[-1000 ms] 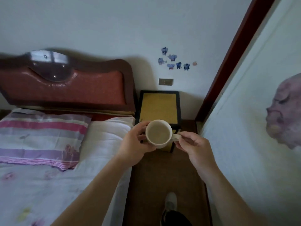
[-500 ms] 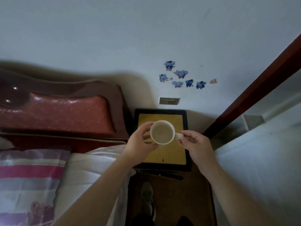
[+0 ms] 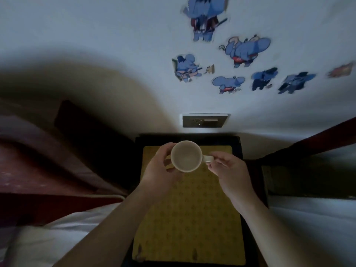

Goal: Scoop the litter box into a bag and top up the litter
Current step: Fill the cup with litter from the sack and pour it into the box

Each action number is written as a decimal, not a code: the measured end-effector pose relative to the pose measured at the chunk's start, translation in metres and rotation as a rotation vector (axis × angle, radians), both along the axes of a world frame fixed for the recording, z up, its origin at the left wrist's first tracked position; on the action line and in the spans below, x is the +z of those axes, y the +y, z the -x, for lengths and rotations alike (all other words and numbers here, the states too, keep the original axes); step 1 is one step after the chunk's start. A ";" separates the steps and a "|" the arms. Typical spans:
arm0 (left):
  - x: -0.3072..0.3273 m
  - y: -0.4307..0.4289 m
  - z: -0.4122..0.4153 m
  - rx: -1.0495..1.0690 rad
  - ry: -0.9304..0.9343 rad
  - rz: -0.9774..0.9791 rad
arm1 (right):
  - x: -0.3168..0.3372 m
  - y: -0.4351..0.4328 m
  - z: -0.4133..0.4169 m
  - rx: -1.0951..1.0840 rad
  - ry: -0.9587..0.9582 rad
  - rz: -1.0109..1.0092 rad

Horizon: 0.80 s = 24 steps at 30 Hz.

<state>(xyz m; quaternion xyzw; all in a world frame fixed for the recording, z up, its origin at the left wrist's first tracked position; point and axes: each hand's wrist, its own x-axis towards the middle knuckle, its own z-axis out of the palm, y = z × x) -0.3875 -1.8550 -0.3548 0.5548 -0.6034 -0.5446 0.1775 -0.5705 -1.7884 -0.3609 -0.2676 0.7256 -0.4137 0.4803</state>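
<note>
Your left hand [image 3: 159,168] cupped the cream mug [image 3: 186,156] and your right hand [image 3: 229,170] pinched its handle, above the yellow-patterned tabletop [image 3: 189,224]; bed [image 3: 57,234] leftward, stickered wall [image 3: 115,35] beyond.

dim white wall [image 3: 96,26], elephant stickers [image 3: 246,49], yellow-topped nightstand [image 3: 192,218].

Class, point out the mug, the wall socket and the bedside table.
mug [image 3: 185,158], head view, inside of the bowl
wall socket [image 3: 204,121], head view, faceplate centre
bedside table [image 3: 192,218], head view, yellow top
</note>
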 end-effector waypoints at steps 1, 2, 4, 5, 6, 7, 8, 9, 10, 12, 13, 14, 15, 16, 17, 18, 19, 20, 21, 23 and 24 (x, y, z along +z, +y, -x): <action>-0.009 -0.004 0.001 0.007 -0.005 -0.011 | -0.008 -0.004 0.002 0.003 -0.001 -0.011; -0.016 -0.008 0.003 0.011 -0.011 -0.023 | -0.015 -0.007 0.004 0.001 -0.003 -0.024; -0.025 -0.013 0.006 0.013 -0.018 -0.046 | -0.024 -0.011 0.006 -0.007 -0.016 -0.036; -0.029 -0.015 0.008 0.014 -0.019 -0.057 | -0.027 -0.012 0.007 -0.010 -0.018 -0.039; -0.031 -0.016 0.008 0.016 -0.020 -0.066 | -0.029 -0.014 0.008 -0.012 -0.018 -0.043; -0.034 -0.018 0.009 0.017 -0.022 -0.072 | -0.030 -0.014 0.009 -0.014 -0.018 -0.044; -0.035 -0.018 0.009 0.015 -0.026 -0.077 | -0.031 -0.015 0.010 -0.014 -0.021 -0.043; -0.036 -0.019 0.009 0.012 -0.031 -0.081 | -0.032 -0.014 0.011 -0.016 -0.026 -0.047; -0.037 -0.019 0.009 0.014 -0.038 -0.084 | -0.032 -0.014 0.011 -0.018 -0.030 -0.052; -0.035 -0.017 0.008 0.023 -0.062 -0.096 | -0.030 -0.013 0.010 -0.008 -0.022 -0.064; -0.033 -0.016 0.007 0.022 -0.076 -0.102 | -0.027 -0.012 0.010 0.000 -0.010 -0.069; -0.028 -0.015 0.006 0.017 -0.089 -0.107 | -0.022 -0.011 0.010 0.004 0.002 -0.076; -0.023 -0.014 0.004 0.010 -0.103 -0.111 | -0.016 -0.010 0.010 0.003 0.016 -0.086; -0.015 -0.012 0.002 0.005 -0.119 -0.111 | -0.008 -0.008 0.009 0.005 0.033 -0.095; -0.005 -0.010 -0.001 0.003 -0.133 -0.108 | 0.003 -0.005 0.009 0.012 0.056 -0.103; 0.007 -0.007 -0.004 0.002 -0.147 -0.099 | 0.015 0.000 0.008 0.022 0.083 -0.111; 0.020 -0.003 -0.008 0.002 -0.163 -0.085 | 0.029 0.005 0.007 0.036 0.110 -0.120; 0.036 0.001 -0.012 0.001 -0.180 -0.066 | 0.043 0.010 0.005 0.060 0.144 -0.129; 0.052 0.007 -0.017 -0.003 -0.196 -0.048 | 0.058 0.016 0.002 0.094 0.186 -0.140; 0.086 0.020 -0.028 -0.015 -0.221 -0.011 | 0.092 0.030 -0.005 0.170 0.268 -0.155; 0.104 0.027 -0.033 -0.022 -0.235 0.002 | 0.110 0.036 -0.009 0.201 0.299 -0.159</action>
